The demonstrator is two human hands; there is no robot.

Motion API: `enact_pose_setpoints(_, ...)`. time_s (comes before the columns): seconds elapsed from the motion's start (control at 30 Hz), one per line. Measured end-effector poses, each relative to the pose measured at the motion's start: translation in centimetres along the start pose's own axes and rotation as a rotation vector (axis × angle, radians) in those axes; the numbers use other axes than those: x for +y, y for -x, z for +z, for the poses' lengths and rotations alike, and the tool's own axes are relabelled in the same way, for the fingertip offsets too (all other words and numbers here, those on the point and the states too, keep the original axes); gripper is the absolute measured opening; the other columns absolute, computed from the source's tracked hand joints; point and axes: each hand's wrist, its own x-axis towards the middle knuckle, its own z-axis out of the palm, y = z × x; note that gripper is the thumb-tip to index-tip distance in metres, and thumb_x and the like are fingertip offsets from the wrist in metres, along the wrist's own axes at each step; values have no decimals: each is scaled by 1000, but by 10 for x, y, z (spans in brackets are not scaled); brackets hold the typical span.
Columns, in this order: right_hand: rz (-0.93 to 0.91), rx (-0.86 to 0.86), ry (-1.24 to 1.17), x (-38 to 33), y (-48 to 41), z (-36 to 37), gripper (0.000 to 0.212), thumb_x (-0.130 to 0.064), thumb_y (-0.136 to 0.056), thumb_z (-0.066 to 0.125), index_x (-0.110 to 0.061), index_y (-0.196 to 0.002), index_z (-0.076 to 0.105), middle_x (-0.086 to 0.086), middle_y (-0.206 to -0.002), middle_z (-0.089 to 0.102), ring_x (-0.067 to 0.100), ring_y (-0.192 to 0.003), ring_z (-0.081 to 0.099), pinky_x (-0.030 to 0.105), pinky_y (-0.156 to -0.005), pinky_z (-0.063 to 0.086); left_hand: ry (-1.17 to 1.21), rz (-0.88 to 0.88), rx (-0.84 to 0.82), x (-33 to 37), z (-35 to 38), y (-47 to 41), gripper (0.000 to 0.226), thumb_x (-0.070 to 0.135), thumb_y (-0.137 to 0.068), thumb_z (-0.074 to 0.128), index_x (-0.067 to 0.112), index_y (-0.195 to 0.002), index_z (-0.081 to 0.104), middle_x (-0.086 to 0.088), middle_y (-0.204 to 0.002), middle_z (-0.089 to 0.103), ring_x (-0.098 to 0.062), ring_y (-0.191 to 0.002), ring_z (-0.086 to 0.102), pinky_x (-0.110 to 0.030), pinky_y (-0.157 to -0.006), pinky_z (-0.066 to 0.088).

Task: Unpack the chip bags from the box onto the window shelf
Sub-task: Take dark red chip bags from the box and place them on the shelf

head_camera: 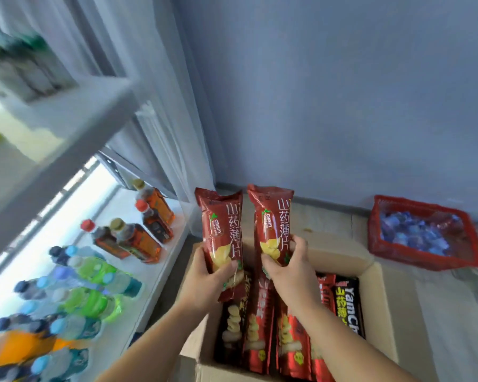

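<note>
You hold 2 red yam-crisp bags at once, 1 in each hand. Your left hand (209, 274) is wrapped round the lower part of the left bag (222, 232), with the thumb across its front. Your right hand (289, 267) clamps the lower part of the right bag (273, 221) in the same way. The hands are apart, side by side. The 2 bags stand upright and nearly parallel, close together, though I cannot tell whether they touch. Gripping low leaves the sealed tops free, and it likely lets you carry 2 per trip and set each 1 down without crushing the crisps.

Both bags hang above the far left part of the open cardboard box (382, 293). Beneath your wrists, more red bags (257, 334) lie packed side by side in the box. A black bag (348, 307) marked "YamCh" lies at their right end, so plenty is left to unpack.

The window shelf (169, 252) runs along your left, just beside the box and lower than the bags you hold. It carries amber tea bottles (138, 241) at the far end and green and blue-capped bottles (94, 277) nearer you. The strip along its box-side edge looks like the free room. A red basket (414, 256) of blue-wrapped items sits on the floor beyond the box, well apart from both hands.
</note>
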Motion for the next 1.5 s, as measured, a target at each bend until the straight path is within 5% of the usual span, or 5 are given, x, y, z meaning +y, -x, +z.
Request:
enact_pose_setpoints(0.4,-478,-234,-134,-177,62,19,62,-59,-83,70,-39,-127,31,-16,-117,58,-3,-93,62,14,-67,51,-6,308,410,99,-132,123,36,28,-90,73,38,-121,56,12,-108,72,4,-88,70,-10,-67,52)
enact_pose_setpoints(0.7,-795,-424,-267,-281,176,82,57,-42,-81,80,-43,-119,38,-24,-102,63,-13,-88,63,7,-71,46,-102,416,737,102,-266,255,48,45,-71,78,39,-116,62,14,-105,75,-7,-99,69,-33,-86,57)
enact_pose_setpoints(0.97,-863,-576,-285,-313,257,156,60,-38,-80,81,-42,-124,40,-15,-111,68,-2,-91,69,25,-78,57,-108,439,888,57,-355,319,38,17,-86,79,34,-116,62,15,-105,74,-2,-95,68,-17,-72,54)
enact_pose_setpoints(1.13,-872,-579,-303,-335,314,201,62,-34,-82,81,-37,-128,40,-18,-112,63,-14,-92,62,4,-70,46,-174,437,933,30,-429,346,36,17,-89,76,31,-117,59,11,-111,70,-9,-100,67,-23,-76,54)
enact_pose_setpoints(1.5,-851,-520,-201,-352,411,289,62,-41,-83,75,-39,-132,37,-22,-113,63,-8,-95,62,7,-72,46,-200,406,935,-3,-571,351,39,4,-86,74,20,-117,56,9,-102,70,-7,-89,68,-16,-60,51)
